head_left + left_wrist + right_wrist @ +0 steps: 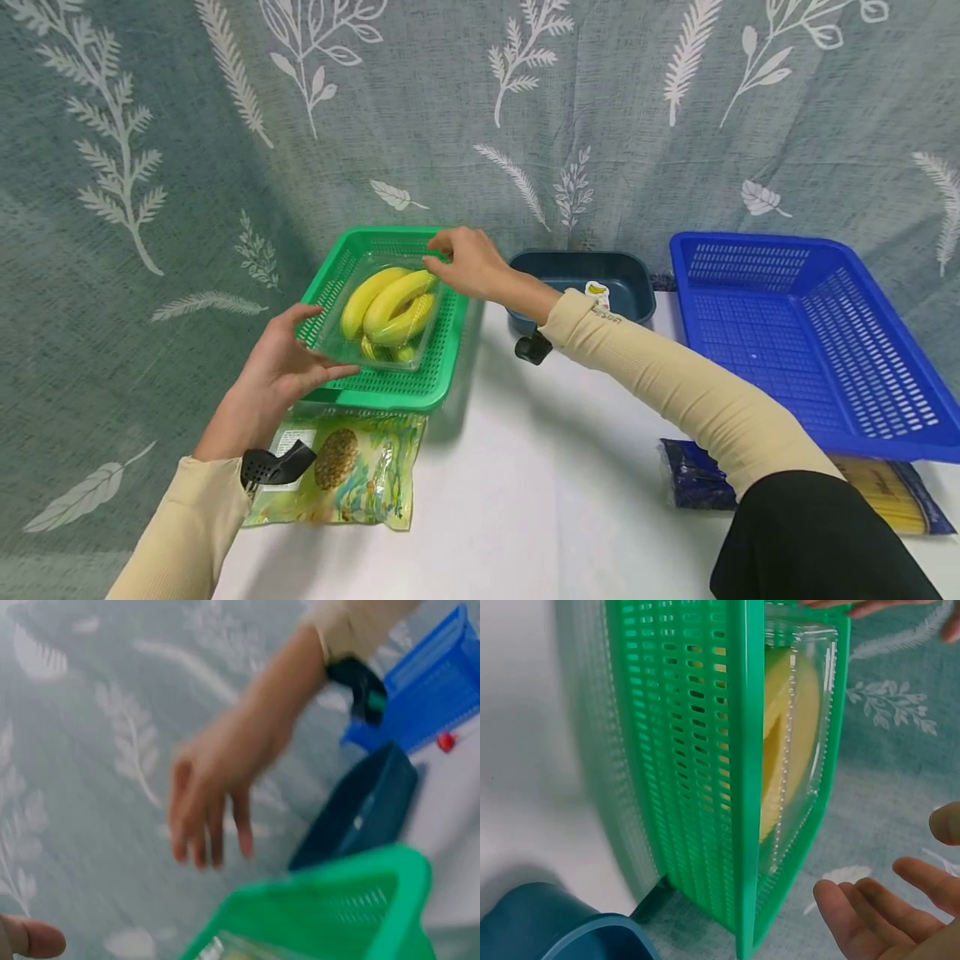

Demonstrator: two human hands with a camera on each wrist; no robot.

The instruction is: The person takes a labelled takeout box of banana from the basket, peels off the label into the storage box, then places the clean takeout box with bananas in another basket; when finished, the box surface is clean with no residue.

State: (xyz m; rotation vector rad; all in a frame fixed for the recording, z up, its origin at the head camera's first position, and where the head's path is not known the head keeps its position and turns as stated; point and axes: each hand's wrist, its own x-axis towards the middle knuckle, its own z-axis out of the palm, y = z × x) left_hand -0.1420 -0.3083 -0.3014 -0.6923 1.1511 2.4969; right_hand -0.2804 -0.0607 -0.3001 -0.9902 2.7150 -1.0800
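A clear plastic container [431, 340] with yellow bananas [393, 307] in it sits inside the green basket [454, 354]. My left hand [283, 358] is at the basket's left side, thumb and fingers spread apart and nothing between them. Over the basket's back right corner hovers my right hand [471, 262], its fingers bent a little. In the right wrist view the right hand [896, 919] has loose, parted fingers and holds nothing. The left wrist view shows the right hand [217, 780] with fingers hanging down above the basket rim [352, 866].
A dark blue tub [637, 283] with a banana sticker [597, 292] stands right of the green basket. Further right is a large blue basket [750, 333], a pasta packet [888, 496] at its front. A green printed bag [375, 475] lies before the green basket. A patterned curtain [450, 108] hangs behind.
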